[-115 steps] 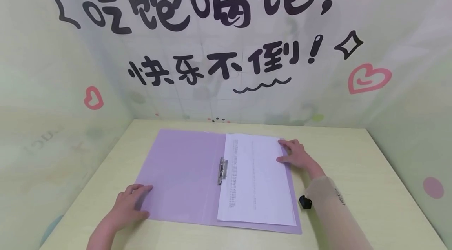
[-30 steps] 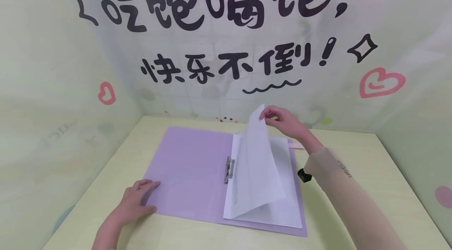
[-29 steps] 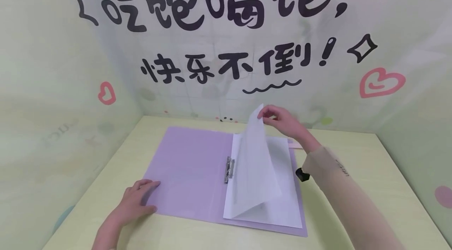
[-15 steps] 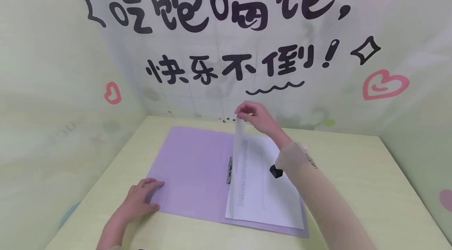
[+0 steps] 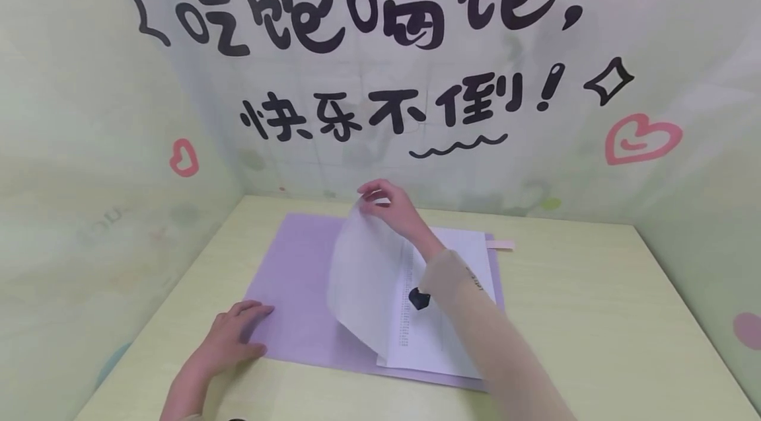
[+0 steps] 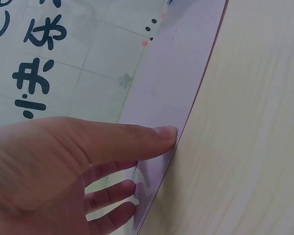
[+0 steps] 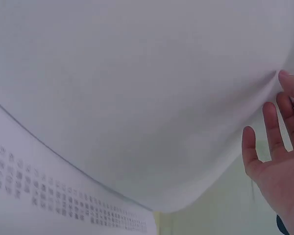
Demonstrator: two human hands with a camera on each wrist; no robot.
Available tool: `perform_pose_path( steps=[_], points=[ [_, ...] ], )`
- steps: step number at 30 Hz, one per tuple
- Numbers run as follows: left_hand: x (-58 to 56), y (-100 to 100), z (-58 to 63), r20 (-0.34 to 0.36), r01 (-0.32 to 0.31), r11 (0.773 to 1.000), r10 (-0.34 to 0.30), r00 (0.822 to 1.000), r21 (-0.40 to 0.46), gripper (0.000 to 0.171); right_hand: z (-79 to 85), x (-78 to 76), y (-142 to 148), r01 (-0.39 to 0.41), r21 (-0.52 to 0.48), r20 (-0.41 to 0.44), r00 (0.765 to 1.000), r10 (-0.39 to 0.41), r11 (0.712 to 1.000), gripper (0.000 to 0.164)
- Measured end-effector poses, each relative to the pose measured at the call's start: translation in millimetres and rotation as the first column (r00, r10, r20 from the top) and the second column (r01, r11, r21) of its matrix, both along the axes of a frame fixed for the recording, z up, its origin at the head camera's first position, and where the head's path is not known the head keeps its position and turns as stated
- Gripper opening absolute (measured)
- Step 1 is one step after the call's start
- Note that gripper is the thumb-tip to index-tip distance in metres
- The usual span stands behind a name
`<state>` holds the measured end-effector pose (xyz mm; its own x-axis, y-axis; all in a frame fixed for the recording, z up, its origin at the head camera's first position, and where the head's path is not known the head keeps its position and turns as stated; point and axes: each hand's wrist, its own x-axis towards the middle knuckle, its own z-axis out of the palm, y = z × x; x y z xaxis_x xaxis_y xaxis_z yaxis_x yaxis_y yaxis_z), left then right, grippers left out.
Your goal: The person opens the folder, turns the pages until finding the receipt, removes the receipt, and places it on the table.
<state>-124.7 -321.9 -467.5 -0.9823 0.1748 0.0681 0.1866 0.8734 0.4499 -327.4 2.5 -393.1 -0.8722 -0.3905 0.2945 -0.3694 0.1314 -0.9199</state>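
Light: bright, soft, even; source not visible.
Shadows: faint, beneath the lifted sheet.
Glare: none.
Blur: head view slightly soft; right wrist view perhaps defocused, too close.
Distortion: wide-angle bending at the edges.

My right hand pinches the far corner of a white printed paper sheet, lifted and curling leftward over the open lilac plastic folder lying flat on the table. My left hand rests flat on the folder's left near corner, holding it down.
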Motion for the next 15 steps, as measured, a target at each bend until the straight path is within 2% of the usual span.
perform_pose_path(
  steps=[3, 7, 15],
  points=[
    [-0.6, -0.2, -1.0, -0.008, 0.004, 1.000, -0.004, 1.000, 0.004, 0.064, -8.2, 3.8, -12.0, -0.020, 0.007, 0.000, 1.000, 0.020, 1.000, 0.038],
    [-0.9, -1.5, -1.8, 0.003, -0.004, 1.000, 0.004, 1.000, 0.002, 0.065, -17.0, 9.7, -26.8, -0.054, 0.080, -0.014, 0.998, 0.055, 0.995, 0.049],
    [-2.6, -2.0, 0.5, 0.008, 0.011, 1.000, -0.011, 1.000, -0.009, 0.066, -44.1, 9.2, -47.1, -0.140, 0.282, -0.053, 0.986, 0.161, 0.949, 0.070]
  ],
)
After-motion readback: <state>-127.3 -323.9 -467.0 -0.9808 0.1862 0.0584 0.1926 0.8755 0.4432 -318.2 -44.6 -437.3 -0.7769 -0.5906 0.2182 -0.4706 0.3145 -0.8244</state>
